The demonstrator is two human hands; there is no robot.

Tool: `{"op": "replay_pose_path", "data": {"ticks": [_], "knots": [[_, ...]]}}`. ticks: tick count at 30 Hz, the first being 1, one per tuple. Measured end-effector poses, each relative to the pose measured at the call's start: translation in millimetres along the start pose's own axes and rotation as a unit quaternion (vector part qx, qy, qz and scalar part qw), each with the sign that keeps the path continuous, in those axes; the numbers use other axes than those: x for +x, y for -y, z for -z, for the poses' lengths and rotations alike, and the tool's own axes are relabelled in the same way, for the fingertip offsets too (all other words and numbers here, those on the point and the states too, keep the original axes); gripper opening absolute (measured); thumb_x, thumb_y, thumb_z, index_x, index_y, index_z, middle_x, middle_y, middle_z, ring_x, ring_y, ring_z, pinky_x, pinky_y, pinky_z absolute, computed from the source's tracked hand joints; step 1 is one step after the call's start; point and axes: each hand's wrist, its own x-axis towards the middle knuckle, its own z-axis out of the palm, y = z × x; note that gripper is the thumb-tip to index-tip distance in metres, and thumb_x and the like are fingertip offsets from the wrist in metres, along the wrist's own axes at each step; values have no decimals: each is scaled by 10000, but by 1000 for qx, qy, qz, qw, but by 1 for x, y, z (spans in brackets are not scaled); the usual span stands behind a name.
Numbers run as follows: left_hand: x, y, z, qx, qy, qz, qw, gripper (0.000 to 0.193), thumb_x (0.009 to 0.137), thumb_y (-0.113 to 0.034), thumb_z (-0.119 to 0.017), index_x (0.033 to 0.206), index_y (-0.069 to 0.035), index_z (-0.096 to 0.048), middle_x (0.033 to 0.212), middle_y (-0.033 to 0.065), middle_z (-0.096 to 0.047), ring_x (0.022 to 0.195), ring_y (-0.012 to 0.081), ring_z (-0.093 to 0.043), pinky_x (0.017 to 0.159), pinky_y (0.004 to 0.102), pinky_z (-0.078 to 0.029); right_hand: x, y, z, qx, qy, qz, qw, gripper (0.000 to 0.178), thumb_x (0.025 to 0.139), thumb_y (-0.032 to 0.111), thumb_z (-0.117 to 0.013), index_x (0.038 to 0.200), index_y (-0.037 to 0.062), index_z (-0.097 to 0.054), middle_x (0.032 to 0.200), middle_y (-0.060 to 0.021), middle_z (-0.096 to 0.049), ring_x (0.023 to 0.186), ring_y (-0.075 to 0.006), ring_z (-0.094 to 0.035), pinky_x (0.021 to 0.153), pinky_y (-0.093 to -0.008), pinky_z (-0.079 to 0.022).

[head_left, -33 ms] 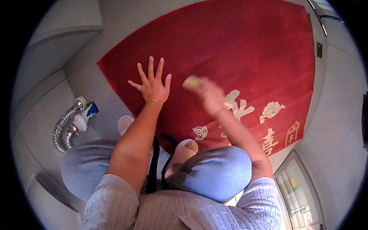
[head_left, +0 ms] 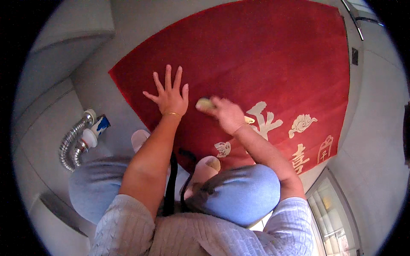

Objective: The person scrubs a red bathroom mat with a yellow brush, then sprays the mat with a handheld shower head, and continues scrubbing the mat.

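— What are the surfaces like here?

— A red mat (head_left: 256,55) of matt, short-piled cloth with pale cream woven figures lies on smooth, dull grey floor tiles (head_left: 376,128).

— And by the hands?

— The left hand (head_left: 170,97) wears a thin shiny gold-coloured bangle; the right hand (head_left: 226,114) grips something pale yellow, too blurred to tell its material. A ribbed, glossy metal hose (head_left: 68,143) gleams; the sweater (head_left: 128,230) is cable-knit.

A home entryway, down at floor level.
Grey floor tiles surround the red doormat (head_left: 256,55); a corrugated drain hose (head_left: 70,143) sits left of it, a glass door (head_left: 335,217) right.
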Motion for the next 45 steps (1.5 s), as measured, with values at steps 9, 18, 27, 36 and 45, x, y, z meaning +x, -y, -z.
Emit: {"op": "replay_pose_path", "data": {"ticks": [9,18,27,36,45], "knots": [[4,-9,6,-13,10,-8,1000,576,1012,-330,-387,1558,-330,-205,1646,-61,-72,1508,348,-36,1031,818,-43,57,-73,171,228,-317,-260,883,358,989,390,-466,1177,100,-558,996,-216,-670,970,-362,-658,817,-452,-524],[3,-2,21,-52,47,13,997,620,961,-348,-467,1541,-225,-286,1629,-23,-168,1499,351,-88,1036,813,-31,95,-10,107,-70,-146,-157,974,386,981,306,-433,1310,147,-558,1163,-152,-665,1021,-345,-668,869,-480,-525],[3,3,11,-85,73,5,994,617,968,-384,-450,1543,-248,-274,1633,-53,-139,1504,338,-48,1039,813,11,166,36,86,-99,-260,-88,957,371,955,272,-491,1269,81,-539,1172,-190,-627,962,-392,-667,801,-482,-542],[1,6,7,-107,-4,9,994,622,959,-386,-465,1541,-275,-274,1624,-91,-161,1502,322,-91,1032,816,-29,153,-25,159,58,-316,-114,940,400,959,331,-491,1242,57,-560,1163,-186,-655,1038,-356,-655,838,-486,-517],[0,7,-12,-456,-87,-34,885,563,999,-439,-345,1539,-301,-268,1628,-19,-179,1513,272,-50,1035,817,-14,189,161,83,74,-116,-71,988,487,972,446,-346,1292,129,-530,1218,-225,-605,1086,-419,-581,901,-540,-451]]}}
